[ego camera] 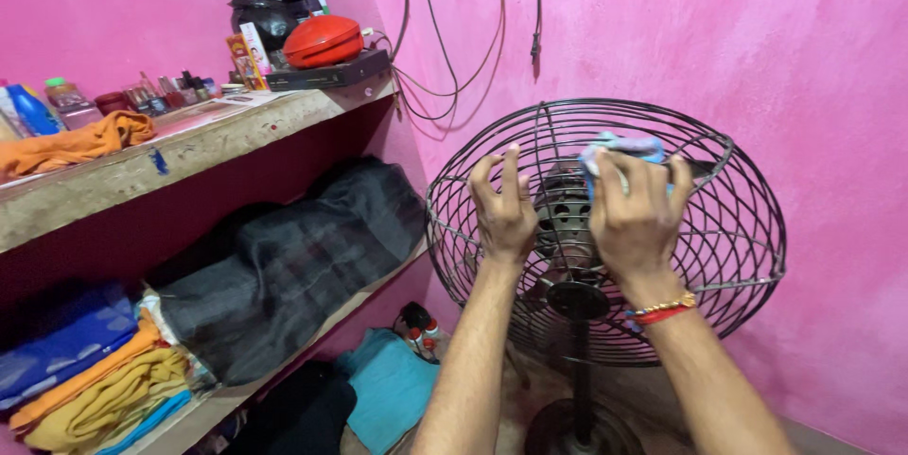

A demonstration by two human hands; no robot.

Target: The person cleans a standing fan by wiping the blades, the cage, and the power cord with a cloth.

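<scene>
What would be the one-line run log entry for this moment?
left hand: on fan motor | right hand: pressing blue cloth on motor | fan guard: back half only
</scene>
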